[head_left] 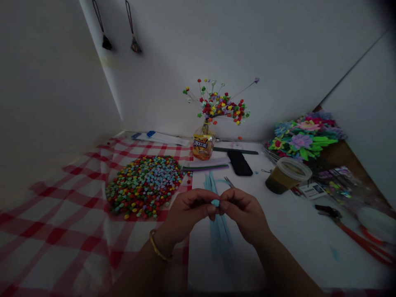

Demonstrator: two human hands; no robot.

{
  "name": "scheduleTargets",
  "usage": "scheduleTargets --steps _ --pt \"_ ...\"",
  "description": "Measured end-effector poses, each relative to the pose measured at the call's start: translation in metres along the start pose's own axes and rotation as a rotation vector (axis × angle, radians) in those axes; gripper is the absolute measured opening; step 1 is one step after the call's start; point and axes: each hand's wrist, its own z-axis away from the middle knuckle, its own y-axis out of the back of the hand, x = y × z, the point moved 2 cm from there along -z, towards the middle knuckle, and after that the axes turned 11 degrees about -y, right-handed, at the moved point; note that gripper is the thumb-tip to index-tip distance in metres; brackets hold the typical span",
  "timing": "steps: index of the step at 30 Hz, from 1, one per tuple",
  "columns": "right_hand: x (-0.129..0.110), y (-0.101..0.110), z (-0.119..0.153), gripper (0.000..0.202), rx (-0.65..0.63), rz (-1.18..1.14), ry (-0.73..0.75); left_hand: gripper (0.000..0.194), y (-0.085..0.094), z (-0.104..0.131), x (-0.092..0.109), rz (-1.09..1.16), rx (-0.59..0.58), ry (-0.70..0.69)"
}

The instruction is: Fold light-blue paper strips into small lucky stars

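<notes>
My left hand [187, 212] and my right hand [246, 212] meet in front of me, and their fingertips pinch a small light-blue folded paper piece [215, 202] between them. A gold bangle sits on my left wrist. Below the hands, several light-blue paper strips [213, 183] lie on the white table [287, 231]. A heap of small multicoloured paper stars [145, 183] lies to the left on the red-and-white checked cloth [62, 231].
A bottle vase with star-tipped wire stems [204, 142] stands at the back. A black phone [239, 163], a lidded cup [286, 175], paper flowers [305, 138] and red-handled scissors [352, 233] lie to the right. Walls close in on the left and behind.
</notes>
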Motion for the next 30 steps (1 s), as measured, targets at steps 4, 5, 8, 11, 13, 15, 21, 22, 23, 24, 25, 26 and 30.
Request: scheduleTargets --steps 4,5,8,11,13,15,21,22,23,24,25,26,30 --pt "0.0001 -0.0003 0.0009 0.012 0.005 0.027 0.03 0.018 -0.0009 -0.0004 0.0011 -0.001 -0.001 -0.008" --pt "0.0 -0.0003 0.0012 0.012 0.009 0.042 0.039 0.018 -0.0012 -0.0007 0.0012 -0.001 0.002 -0.006" --pt "0.0006 0.0003 0.0023 0.012 0.026 0.104 0.041 0.018 -0.0022 -0.0016 0.0016 -0.002 0.011 0.011" --pt "0.0017 0.0003 0.0038 0.013 0.003 0.164 0.002 0.018 -0.0031 -0.0018 0.0018 0.001 0.006 0.026" --pt "0.0013 -0.001 0.0048 0.013 -0.018 0.183 -0.017 0.017 -0.0033 -0.0015 0.0015 0.011 0.0 0.032" --pt "-0.0004 -0.0032 0.0051 0.012 -0.031 0.18 -0.021 0.017 -0.0031 -0.001 0.0008 0.026 -0.008 0.036" --pt "-0.0039 -0.0026 0.0016 0.014 0.001 0.106 0.058 0.014 -0.0009 0.0001 -0.001 0.08 0.017 0.024" --pt "-0.0036 -0.0011 0.0012 0.015 0.014 0.103 0.075 0.015 -0.0007 0.0 -0.0011 0.077 0.022 0.022" --pt "-0.0032 0.0002 0.0011 0.016 0.025 0.116 0.088 0.015 -0.0006 -0.0002 -0.0012 0.068 0.026 0.021" --pt "-0.0029 0.0012 0.0013 0.015 0.031 0.139 0.099 0.015 -0.0006 -0.0004 -0.0012 0.057 0.03 0.02" --pt "-0.0026 0.0018 0.0017 0.012 0.037 0.17 0.105 0.016 -0.0007 -0.0006 -0.0012 0.045 0.031 0.018" --pt "-0.0024 0.002 0.0022 0.01 0.041 0.201 0.106 0.016 -0.001 -0.0007 -0.0012 0.032 0.032 0.019" --pt "-0.0012 0.0011 0.0035 0.012 0.011 0.196 0.072 0.016 -0.0027 0.0 -0.0015 0.004 0.012 0.03"
